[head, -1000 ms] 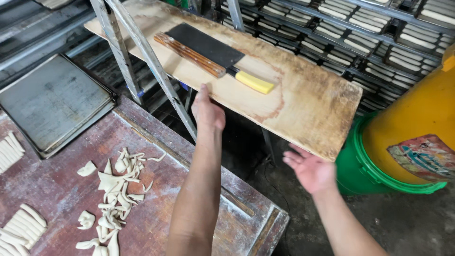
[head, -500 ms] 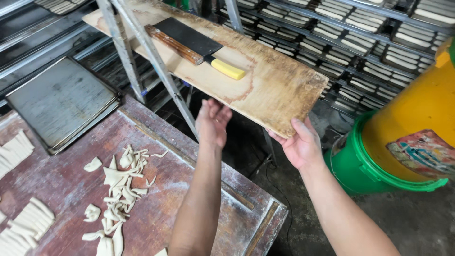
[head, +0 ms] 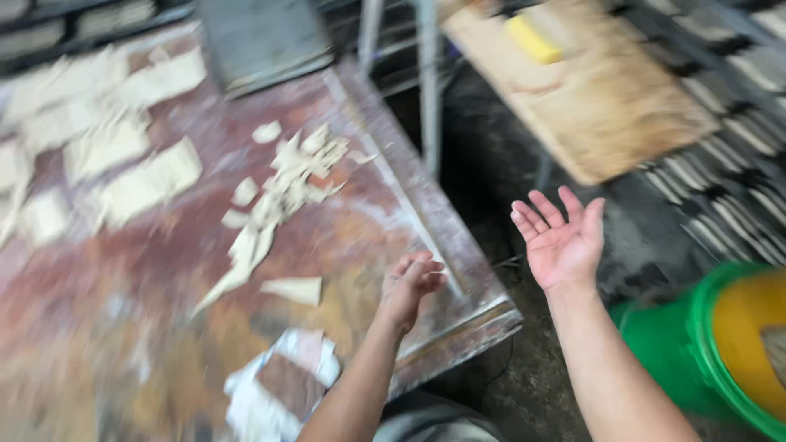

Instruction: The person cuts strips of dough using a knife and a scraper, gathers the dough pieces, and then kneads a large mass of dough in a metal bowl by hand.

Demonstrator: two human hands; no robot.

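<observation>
My left hand (head: 409, 286) hovers over the right end of a reddish worktable (head: 164, 270), fingers loosely curled, holding nothing. My right hand (head: 561, 237) is raised palm-up beyond the table's edge, fingers spread and empty. A wooden board (head: 606, 106) rests on a rack beyond my right hand, with a yellow block (head: 532, 39) on it. Pale dough scraps (head: 282, 184) lie scattered in the middle of the table. The view is blurred by motion.
Rows of cut dough pieces (head: 98, 139) lie at the table's far left. A grey metal tray (head: 262, 33) sits at the back. A green tub holding a yellow container (head: 720, 344) stands at the right. Racks of trays (head: 720, 164) fill the right background.
Both hands have come off the wooden board and dropped back toward me. The view has swung left and down, so the table now fills the frame.
</observation>
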